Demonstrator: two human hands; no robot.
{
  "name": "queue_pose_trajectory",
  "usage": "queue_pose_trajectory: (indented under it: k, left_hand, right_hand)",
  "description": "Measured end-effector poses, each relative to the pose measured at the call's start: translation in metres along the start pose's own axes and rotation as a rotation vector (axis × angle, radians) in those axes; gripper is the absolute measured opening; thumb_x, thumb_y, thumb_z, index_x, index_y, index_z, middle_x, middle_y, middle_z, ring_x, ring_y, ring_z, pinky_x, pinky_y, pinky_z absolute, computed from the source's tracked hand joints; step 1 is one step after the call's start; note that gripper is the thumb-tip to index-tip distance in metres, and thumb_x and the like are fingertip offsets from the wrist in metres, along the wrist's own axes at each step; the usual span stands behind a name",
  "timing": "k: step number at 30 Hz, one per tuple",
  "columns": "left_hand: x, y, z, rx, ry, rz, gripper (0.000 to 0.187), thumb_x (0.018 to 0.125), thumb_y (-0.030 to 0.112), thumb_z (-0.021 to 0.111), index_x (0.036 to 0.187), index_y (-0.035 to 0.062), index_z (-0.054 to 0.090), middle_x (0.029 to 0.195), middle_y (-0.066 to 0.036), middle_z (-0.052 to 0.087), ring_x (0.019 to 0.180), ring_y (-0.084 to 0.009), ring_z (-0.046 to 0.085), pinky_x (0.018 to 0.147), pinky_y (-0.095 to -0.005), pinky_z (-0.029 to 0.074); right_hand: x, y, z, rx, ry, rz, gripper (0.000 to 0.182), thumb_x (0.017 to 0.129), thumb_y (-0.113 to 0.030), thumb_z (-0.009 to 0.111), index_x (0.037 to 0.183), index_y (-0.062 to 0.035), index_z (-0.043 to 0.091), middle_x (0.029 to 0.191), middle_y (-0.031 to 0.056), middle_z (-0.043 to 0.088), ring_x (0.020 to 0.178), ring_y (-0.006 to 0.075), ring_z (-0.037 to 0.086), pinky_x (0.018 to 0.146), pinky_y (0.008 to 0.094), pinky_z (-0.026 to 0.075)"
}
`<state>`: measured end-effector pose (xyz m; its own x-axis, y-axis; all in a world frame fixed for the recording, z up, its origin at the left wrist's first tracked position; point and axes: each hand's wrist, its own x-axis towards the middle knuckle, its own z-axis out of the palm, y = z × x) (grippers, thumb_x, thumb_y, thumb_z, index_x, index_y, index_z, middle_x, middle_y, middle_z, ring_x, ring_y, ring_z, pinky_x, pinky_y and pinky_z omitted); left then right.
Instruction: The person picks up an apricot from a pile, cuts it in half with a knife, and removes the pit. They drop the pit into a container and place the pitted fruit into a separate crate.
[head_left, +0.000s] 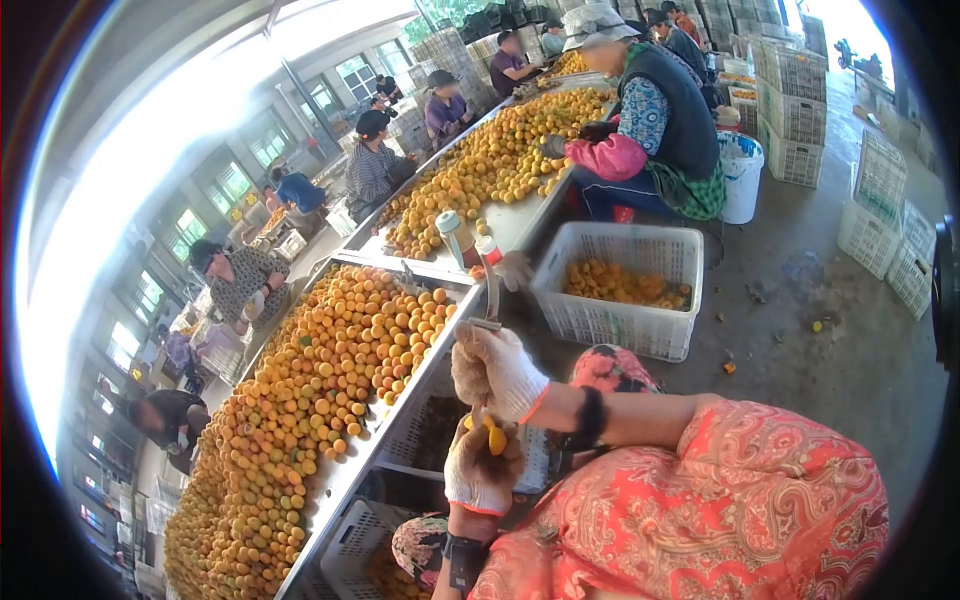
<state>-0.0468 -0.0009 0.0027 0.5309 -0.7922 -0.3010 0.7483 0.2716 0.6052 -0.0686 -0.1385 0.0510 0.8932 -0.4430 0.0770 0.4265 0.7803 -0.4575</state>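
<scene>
My right hand [497, 372], in a white knitted glove with a brown-stained palm side, is closed in a fist. A thin curved metal tool [491, 285], knife-like, rises from the top of the fist; its lower part is hidden by the fingers. Directly below, my left hand [482, 466] wears a similar stained glove, with its fingers curled around a yellow-orange apricot [496, 437]. The two hands nearly touch. Beside them, a metal-edged sorting table [362, 432] bears a large heap of apricots [290, 400].
A white crate [617, 322] of cut fruit stands ahead on the floor; another crate [345, 545] sits under the table edge. A bottle [455, 238] stands on the table. A co-worker [665, 130] sits by the far fruit heap. Stacked crates [792, 110] stand behind.
</scene>
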Motion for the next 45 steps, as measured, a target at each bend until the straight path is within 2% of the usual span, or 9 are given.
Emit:
queue_pose_trajectory:
  k: [2,4,8,10,22,28,32,42,45]
  left_hand:
    - [0.001,0.006,-0.015,0.024,-0.016,0.038,0.022,0.094,0.022,0.056,0.113,0.0112,0.056,0.085,-0.008,0.06,0.059,-0.0179,0.048,0.051,-0.0262,0.041]
    - [0.0,0.01,-0.025,0.053,-0.035,0.079,0.022,0.094,0.022,0.058,0.113,0.0112,0.057,0.086,-0.008,0.061,0.059,-0.0173,0.05,0.05,-0.0259,0.042]
    - [-0.005,0.008,-0.013,0.154,0.179,0.354,0.022,0.095,0.014,0.06,0.117,0.0117,0.059,0.093,-0.005,0.065,0.065,-0.014,0.061,0.049,-0.023,0.048]
    - [-0.006,0.007,-0.004,0.291,0.196,0.454,0.027,0.096,0.01,0.057,0.123,0.0122,0.058,0.099,-0.005,0.066,0.071,-0.0121,0.064,0.053,-0.0222,0.052]
    - [-0.004,0.002,0.013,0.28,0.14,0.29,0.023,0.094,0.011,0.063,0.117,0.0116,0.059,0.099,-0.002,0.064,0.078,-0.0121,0.066,0.056,-0.0192,0.052]
    - [0.019,0.001,-0.023,0.203,0.207,0.419,0.016,0.101,0.022,0.05,0.114,0.0161,0.058,0.103,-0.005,0.064,0.089,-0.0208,0.064,0.071,-0.0314,0.056]
    - [0.022,-0.004,-0.019,0.115,0.274,0.451,0.021,0.099,0.011,0.045,0.118,0.0129,0.056,0.111,-0.009,0.061,0.102,-0.0245,0.062,0.088,-0.0408,0.054]
    - [0.006,0.006,-0.03,0.192,0.008,0.409,0.024,0.096,0.016,0.051,0.116,0.0047,0.057,0.116,-0.014,0.062,0.107,-0.0302,0.061,0.091,-0.0435,0.053]
    - [-0.007,0.009,-0.015,-0.037,-0.045,0.36,0.025,0.095,0.021,0.055,0.111,0.003,0.06,0.11,-0.015,0.065,0.094,-0.0312,0.066,0.075,-0.0437,0.059]
  right_hand:
    - [0.001,-0.005,-0.014,-0.09,-0.123,-0.049,0.033,0.092,-0.031,0.07,0.075,-0.0102,0.052,0.057,0.0004,0.047,0.045,0.0113,0.044,0.041,0.0278,0.034]
    - [-0.005,-0.009,-0.006,-0.82,-0.115,-0.42,0.032,0.091,-0.035,0.07,0.088,-0.0054,0.058,0.066,0.0035,0.056,0.058,0.0134,0.057,0.052,0.0295,0.045]
    - [-0.025,0.004,-0.032,-1.516,-0.319,-0.263,0.041,0.089,-0.04,0.071,0.109,-0.0066,0.059,0.087,0.0166,0.068,0.078,0.0274,0.066,0.071,0.0384,0.052]
    - [-0.027,0.007,-0.032,-1.473,-0.362,-0.128,0.041,0.086,-0.039,0.071,0.106,-0.0056,0.06,0.091,0.0194,0.069,0.089,0.0373,0.067,0.077,0.0424,0.051]
    - [-0.022,-0.004,-0.044,-1.288,-0.31,-0.148,0.031,0.09,-0.03,0.068,0.104,-0.0021,0.064,0.089,0.0187,0.069,0.083,0.0293,0.068,0.073,0.038,0.053]
    - [-0.036,-0.005,-0.043,-1.523,-0.274,-0.239,0.039,0.089,-0.035,0.068,0.108,-0.0028,0.058,0.087,0.0187,0.068,0.083,0.0352,0.068,0.07,0.0418,0.053]
    - [-0.042,0.002,-0.042,-1.641,-0.42,-0.211,0.044,0.087,-0.038,0.068,0.111,-0.0033,0.056,0.087,0.0171,0.07,0.084,0.0387,0.068,0.072,0.0441,0.053]
    - [-0.037,0.007,-0.046,-1.409,-0.371,-0.225,0.03,0.087,-0.027,0.067,0.101,-0.0015,0.061,0.083,0.0187,0.067,0.079,0.0364,0.066,0.07,0.0408,0.052]
    - [-0.041,-0.005,-0.033,-1.316,-0.285,-0.185,0.027,0.087,-0.021,0.068,0.104,-0.0019,0.062,0.083,0.0154,0.067,0.078,0.028,0.067,0.072,0.0369,0.052]
